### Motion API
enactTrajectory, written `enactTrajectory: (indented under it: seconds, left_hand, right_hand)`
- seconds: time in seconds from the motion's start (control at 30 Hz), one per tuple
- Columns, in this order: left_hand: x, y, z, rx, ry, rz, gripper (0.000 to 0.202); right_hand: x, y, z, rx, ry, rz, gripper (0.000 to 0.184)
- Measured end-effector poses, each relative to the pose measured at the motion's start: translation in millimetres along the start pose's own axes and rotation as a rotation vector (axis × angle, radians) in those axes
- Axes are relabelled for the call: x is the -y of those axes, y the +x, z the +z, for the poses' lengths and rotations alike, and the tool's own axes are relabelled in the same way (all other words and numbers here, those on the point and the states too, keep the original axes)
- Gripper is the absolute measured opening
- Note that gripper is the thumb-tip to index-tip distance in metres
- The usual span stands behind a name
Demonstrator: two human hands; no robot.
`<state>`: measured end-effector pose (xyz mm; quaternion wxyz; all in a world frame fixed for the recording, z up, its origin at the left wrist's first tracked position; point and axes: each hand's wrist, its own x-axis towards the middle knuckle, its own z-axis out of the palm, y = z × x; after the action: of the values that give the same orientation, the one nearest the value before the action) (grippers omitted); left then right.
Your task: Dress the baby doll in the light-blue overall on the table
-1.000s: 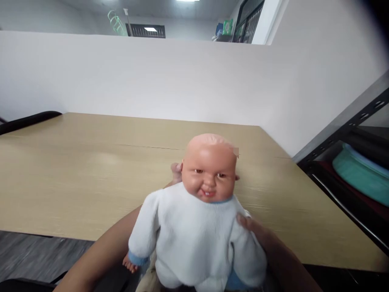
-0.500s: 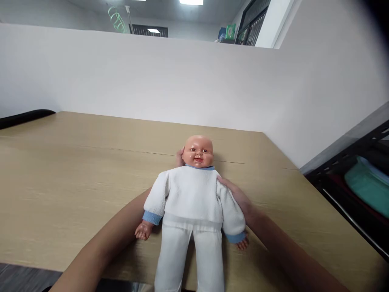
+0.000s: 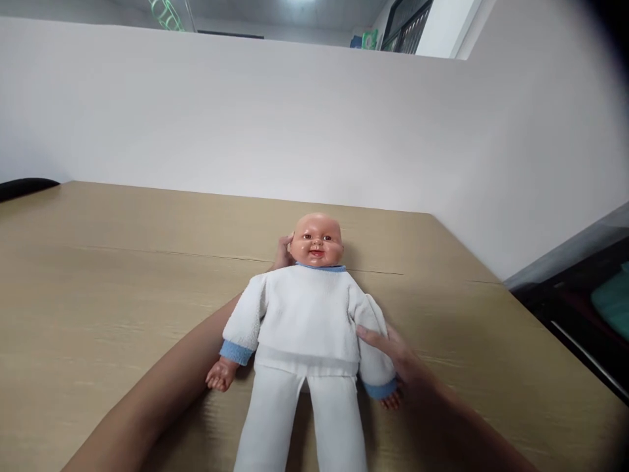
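Note:
A bald baby doll point(image 3: 307, 314) in a white fleece top with blue cuffs and collar and white trousers lies face up over the table, its head pointing away from me. My left hand point(image 3: 284, 253) cradles the back of the doll's head from the left; most of its fingers are hidden behind the head. On the other side, my right hand point(image 3: 393, 344) is closed around the doll's sleeve point(image 3: 376, 321), thumb on top and the other fingers out of sight underneath. Whether the doll's back rests on the table, I cannot tell.
The wooden table point(image 3: 147, 295) has a seam running across it. A white partition wall point(image 3: 246, 118) stands behind its far edge. To the right is a black metal rack point(image 3: 565, 321) with a green item point(image 3: 612, 298). A dark curved object point(image 3: 27, 188) is at the left edge.
My right hand has slid down from the doll's shoulder to its sleeve. My left hand stays behind the head. The view has tilted slightly downward.

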<state>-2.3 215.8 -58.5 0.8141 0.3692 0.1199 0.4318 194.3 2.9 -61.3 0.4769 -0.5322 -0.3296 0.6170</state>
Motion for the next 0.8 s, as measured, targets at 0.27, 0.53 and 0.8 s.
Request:
enactTrajectory:
  seconds: [0.27,0.53,0.8]
  left_hand:
    - [-9,33,-52.4,-0.017,0.047,-0.031,0.068]
    - [-18,57,-68.3,-0.084,0.038,-0.088,0.06]
    - [-27,57,-76.2,-0.03,0.124,-0.227,0.066]
  right_hand:
    - [-6,0,0,-0.209,-0.187,-0.164,0.078]
    - [-18,0,3,-0.35,-0.393,-0.244,0.077]
    - [-27,3,-8,-0.393,-0.518,-0.264,0.078]
